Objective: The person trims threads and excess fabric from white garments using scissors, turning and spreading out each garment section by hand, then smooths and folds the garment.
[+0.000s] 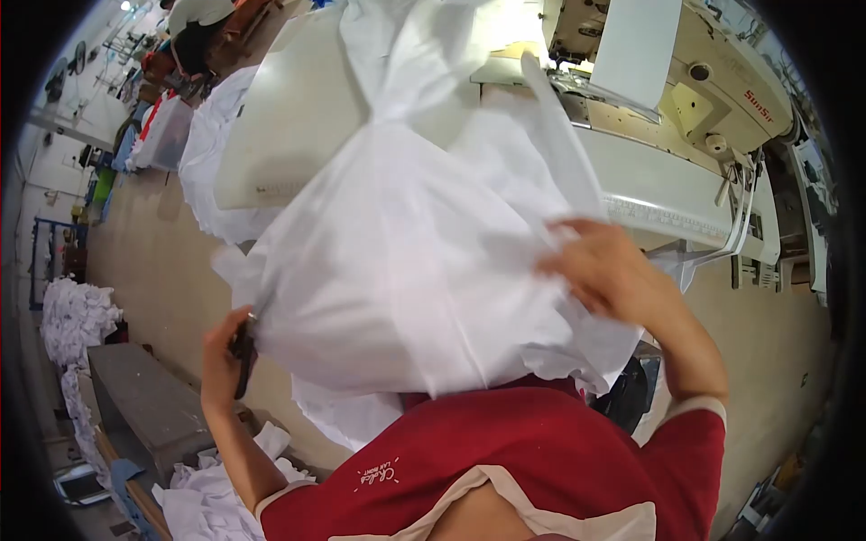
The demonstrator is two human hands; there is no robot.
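A large white cloth garment [361, 261] spreads over the sewing table's front and my lap, bunched into a narrow fold toward the back. My left hand [225, 356] is closed round black-handled snips [242, 352] with a small metal part showing at the top, right beside the cloth's left edge. My right hand [600, 270] is over the cloth's right side, its fingers bent and blurred by motion. Whether those fingers pinch the fabric cannot be made out.
A sewing machine [722, 90] stands at the back right, above the white table [289, 126] with a printed ruler edge. White cloth heaps [81, 311] lie at left, near a grey box-like bench [144, 397]. Another person [194, 32] is at the far upper left.
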